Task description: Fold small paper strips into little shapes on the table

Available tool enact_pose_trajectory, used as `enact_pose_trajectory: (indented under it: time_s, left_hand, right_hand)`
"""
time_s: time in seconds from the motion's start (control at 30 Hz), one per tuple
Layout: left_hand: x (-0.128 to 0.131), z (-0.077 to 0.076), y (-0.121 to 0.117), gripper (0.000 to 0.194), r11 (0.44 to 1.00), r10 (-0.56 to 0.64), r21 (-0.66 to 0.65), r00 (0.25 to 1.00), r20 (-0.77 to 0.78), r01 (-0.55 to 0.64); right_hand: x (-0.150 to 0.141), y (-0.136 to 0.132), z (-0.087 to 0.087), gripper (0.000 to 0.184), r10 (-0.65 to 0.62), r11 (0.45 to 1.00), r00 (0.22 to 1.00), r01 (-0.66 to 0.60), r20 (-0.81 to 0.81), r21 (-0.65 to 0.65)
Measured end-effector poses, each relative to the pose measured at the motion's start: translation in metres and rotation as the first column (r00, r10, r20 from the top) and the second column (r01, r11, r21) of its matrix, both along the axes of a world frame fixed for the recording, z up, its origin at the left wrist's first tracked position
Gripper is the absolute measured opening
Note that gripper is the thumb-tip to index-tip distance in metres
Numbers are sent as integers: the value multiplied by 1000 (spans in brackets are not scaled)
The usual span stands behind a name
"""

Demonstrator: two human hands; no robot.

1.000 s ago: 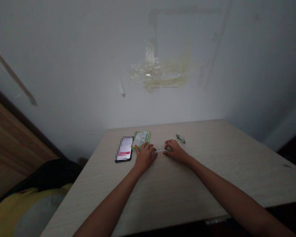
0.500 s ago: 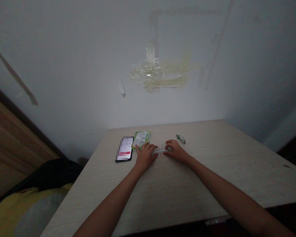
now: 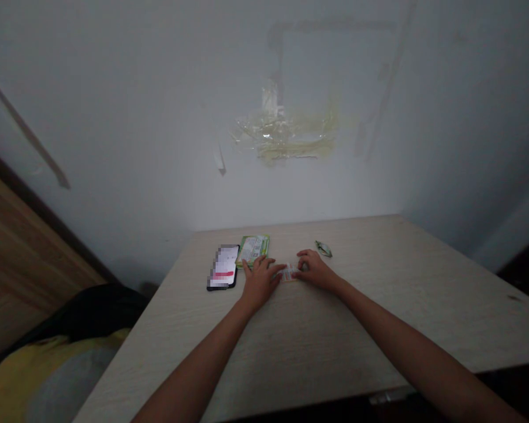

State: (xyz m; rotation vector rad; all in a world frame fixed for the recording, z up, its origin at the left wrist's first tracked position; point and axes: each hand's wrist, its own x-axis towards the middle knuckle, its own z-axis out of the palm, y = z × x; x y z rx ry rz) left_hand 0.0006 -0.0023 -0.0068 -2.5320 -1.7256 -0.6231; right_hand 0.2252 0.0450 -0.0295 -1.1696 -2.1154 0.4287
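The small printed sheet (image 3: 288, 272) lay on the worktop (image 3: 291, 346), just below and right of the frame's centre. The left hand (image 3: 261, 279) had fingers partly spread, tips at its left edge; the right hand (image 3: 316, 271) curled its fingers at the right edge. Whether either pinched it, I could not tell. It seemed light, thin, easily creased, best held by opposite edges.

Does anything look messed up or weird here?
Yes, the wall behind the table: crinkly, shiny tape is stuck on it among yellowish stains, and a little strip left of the tape seems to be peeling. A small green wrapper beyond the right hand looks crumpled too. I see nothing spilled.
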Motion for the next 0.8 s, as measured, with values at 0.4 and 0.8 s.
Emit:
enact_pose_trajectory:
  time_s: [0.4,0.8]
  left_hand:
    - [-1,-3,2,30,1000,17,5,1000,0,-17]
    - [-1,-2,1,24,999,-13,46,999,40,11]
  right_hand:
    - [3,5,0,3,-6,999,1000,5,-12,-48]
    - [-2,-2,3,14,-95,994,995,93,37,57]
